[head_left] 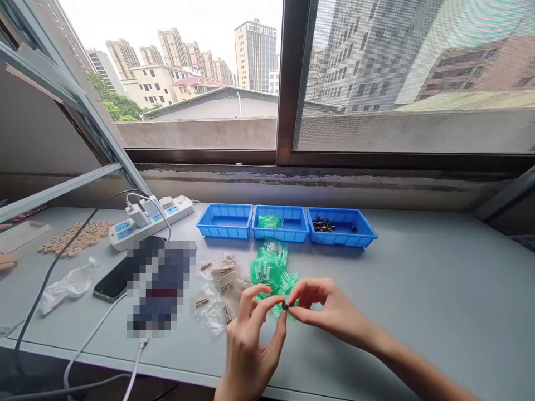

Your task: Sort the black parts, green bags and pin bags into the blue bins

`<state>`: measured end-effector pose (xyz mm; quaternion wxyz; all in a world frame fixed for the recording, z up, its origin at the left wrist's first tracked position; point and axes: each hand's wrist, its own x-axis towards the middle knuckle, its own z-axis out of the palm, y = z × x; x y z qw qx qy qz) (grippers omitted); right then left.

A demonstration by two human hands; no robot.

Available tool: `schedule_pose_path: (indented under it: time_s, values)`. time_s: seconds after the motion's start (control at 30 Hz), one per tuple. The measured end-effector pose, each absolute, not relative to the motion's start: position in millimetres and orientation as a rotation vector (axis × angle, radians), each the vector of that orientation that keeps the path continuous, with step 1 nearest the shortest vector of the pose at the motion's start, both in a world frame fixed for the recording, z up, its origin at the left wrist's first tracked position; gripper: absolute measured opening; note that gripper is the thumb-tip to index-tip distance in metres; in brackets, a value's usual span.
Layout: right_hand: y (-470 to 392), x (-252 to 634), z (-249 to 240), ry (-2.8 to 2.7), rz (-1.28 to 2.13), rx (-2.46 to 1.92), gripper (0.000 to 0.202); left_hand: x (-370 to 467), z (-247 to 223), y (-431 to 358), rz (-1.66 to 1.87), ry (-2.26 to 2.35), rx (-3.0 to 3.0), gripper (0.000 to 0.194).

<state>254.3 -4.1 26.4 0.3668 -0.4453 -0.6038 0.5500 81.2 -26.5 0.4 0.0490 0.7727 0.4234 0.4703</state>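
A small dark part [285, 305] is pinched between the fingertips of both hands, above the table's front half. My left hand [254, 334] grips it from the left with thumb and index finger, its other fingers curled. From the right, my right hand [330, 309] closes thumb and index finger on the same part. Its exact kind is too small to make out. Just behind the hands lies a pile of green plastic packets [267, 270]. Clear bags with thin metal pieces [221, 284] are spread left of it, partly hidden by my left hand.
Three blue bins stand in a row: a left bin [224, 234], a middle bin [280, 234] with green packets, and a right bin [345, 239] with dark parts. Leftward are a power strip [179, 209], a phone [111, 281], cables and crumpled plastic [69, 287].
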Motion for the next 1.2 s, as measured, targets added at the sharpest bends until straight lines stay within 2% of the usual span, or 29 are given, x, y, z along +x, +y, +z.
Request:
schedule_pose_path:
  time_s: [0.23,0.47,0.63,0.8,0.93,1.2]
  values:
    - [-7,252,28,-1.543,1.477,-1.126,0.020,81,0,-26,1.440,1.283,2.349,0.015]
    - [-5,254,28,-1.565,1.432,-1.109,0.018,83,0,-27,1.444,1.295,2.301,0.013]
    - [-5,255,26,-1.593,1.400,-1.100,0.020,85,-3,-28,1.460,1.325,2.235,0.006]
    - [-3,257,30,-1.594,1.373,-1.138,0.026,84,-3,-28,1.530,1.330,2.179,0.009]
    - [4,266,32,-1.501,1.280,-1.195,0.033,82,-4,-27,1.532,1.305,2.215,0.021]
    - [30,299,25,-1.236,0.888,-1.377,0.044,82,-6,-24,1.562,1.240,2.260,0.019]
